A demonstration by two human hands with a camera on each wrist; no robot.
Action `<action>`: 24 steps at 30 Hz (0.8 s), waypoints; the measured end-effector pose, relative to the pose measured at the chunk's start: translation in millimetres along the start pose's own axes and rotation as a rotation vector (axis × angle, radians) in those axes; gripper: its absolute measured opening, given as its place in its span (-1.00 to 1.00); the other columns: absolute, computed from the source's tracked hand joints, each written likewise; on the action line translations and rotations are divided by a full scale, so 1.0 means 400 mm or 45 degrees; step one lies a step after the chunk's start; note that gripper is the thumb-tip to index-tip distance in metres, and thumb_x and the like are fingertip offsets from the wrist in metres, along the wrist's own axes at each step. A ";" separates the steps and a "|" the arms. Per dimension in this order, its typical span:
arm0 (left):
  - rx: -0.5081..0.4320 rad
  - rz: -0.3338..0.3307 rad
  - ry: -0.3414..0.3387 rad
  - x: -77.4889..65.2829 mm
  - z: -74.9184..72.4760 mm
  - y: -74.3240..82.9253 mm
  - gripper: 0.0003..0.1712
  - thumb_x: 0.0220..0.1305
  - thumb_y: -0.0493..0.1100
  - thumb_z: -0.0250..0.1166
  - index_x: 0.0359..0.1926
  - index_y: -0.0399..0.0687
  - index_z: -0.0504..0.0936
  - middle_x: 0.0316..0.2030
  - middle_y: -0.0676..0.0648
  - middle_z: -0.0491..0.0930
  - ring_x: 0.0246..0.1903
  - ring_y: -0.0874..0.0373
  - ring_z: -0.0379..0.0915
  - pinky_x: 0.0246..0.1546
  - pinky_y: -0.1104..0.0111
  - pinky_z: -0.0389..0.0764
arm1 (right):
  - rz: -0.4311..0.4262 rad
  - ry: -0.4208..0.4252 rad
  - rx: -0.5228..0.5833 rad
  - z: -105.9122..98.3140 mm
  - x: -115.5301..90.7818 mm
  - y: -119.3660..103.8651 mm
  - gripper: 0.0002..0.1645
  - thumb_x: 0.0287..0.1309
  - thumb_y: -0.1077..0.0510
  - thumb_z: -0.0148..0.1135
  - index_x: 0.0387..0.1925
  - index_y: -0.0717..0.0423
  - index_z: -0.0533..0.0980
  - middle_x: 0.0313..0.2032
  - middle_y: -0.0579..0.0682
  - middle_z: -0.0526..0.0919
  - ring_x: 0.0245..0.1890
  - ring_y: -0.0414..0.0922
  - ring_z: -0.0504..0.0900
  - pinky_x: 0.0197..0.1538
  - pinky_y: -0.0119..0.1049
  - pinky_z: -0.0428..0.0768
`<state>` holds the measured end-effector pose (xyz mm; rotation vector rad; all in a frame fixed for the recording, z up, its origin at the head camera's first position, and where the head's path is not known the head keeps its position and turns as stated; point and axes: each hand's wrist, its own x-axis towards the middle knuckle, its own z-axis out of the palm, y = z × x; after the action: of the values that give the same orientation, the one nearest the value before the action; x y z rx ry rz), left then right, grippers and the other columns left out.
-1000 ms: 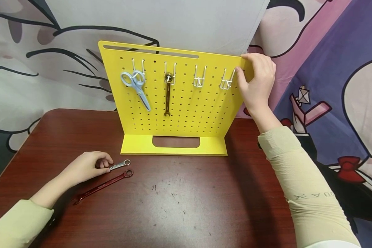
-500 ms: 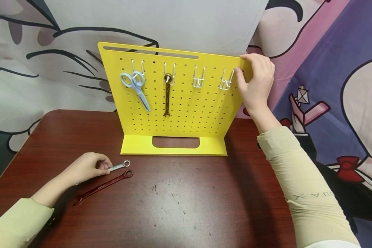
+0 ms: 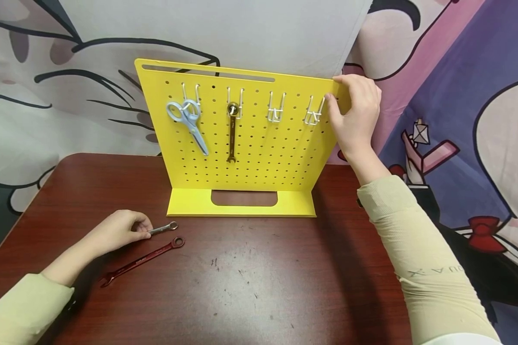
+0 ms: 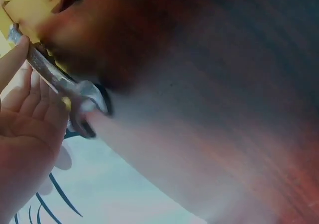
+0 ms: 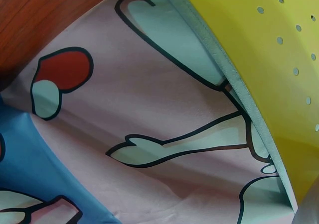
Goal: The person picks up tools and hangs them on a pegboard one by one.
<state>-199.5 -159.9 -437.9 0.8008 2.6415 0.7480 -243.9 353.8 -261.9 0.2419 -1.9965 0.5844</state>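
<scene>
My left hand (image 3: 114, 233) pinches a small silver combination wrench (image 3: 164, 228) between thumb and fingers, low over the left part of the table. Its ring end points right, toward the pegboard; the left wrist view shows its open end (image 4: 89, 107) beside the palm. Just in front, a dark red combination wrench (image 3: 142, 260) lies on the table. At the back stands a yellow pegboard (image 3: 190, 200), its top right corner gripped by my right hand (image 3: 357, 115). Light blue scissors (image 3: 194, 127) hang on its leftmost hook, and a dark bronze wrench (image 3: 232, 139) on the second.
Two more white wire hooks, the third (image 3: 275, 114) and the rightmost (image 3: 312, 116), carry nothing. The brown table (image 3: 259, 282) runs back to a cartoon-printed cloth (image 3: 99, 110) behind the board. The same kind of cloth (image 5: 149, 149) fills much of the right wrist view.
The silver wrench has shifted slightly left and its ring end has turned in my left hand's pinch. My right hand keeps its hold on the pegboard corner.
</scene>
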 end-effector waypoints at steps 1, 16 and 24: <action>0.005 0.010 -0.005 0.001 -0.003 0.001 -0.89 0.22 -0.28 0.55 -0.36 -0.13 0.74 -0.48 0.13 0.64 -0.46 0.42 0.41 -0.43 0.49 0.48 | 0.001 0.001 0.000 0.000 0.000 0.000 -0.64 0.34 0.11 0.35 0.07 0.23 0.70 0.05 0.18 0.77 0.17 0.12 0.61 0.37 -0.10 0.35; -0.050 0.080 0.211 0.029 -0.028 0.094 -0.90 0.21 -0.30 0.56 -0.28 -0.07 0.81 -0.42 0.12 0.74 -0.41 0.43 0.54 -0.36 0.49 0.60 | 0.005 0.003 -0.004 0.001 -0.002 0.003 -0.64 0.33 0.13 0.37 0.07 0.23 0.70 0.05 0.18 0.77 0.19 0.11 0.61 0.38 -0.10 0.35; -0.154 0.169 0.386 0.067 -0.019 0.148 -0.85 0.18 -0.43 0.53 -0.26 -0.16 0.81 -0.36 -0.02 0.79 -0.40 0.45 0.57 -0.36 0.54 0.65 | -0.002 0.004 -0.005 0.001 -0.001 0.002 -0.65 0.35 0.13 0.37 0.07 0.24 0.70 0.05 0.18 0.77 0.18 0.12 0.61 0.37 -0.10 0.36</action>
<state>-198.2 -105.1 -402.0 0.8979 2.7892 1.1339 -244.3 354.2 -262.5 0.2401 -1.9941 0.5796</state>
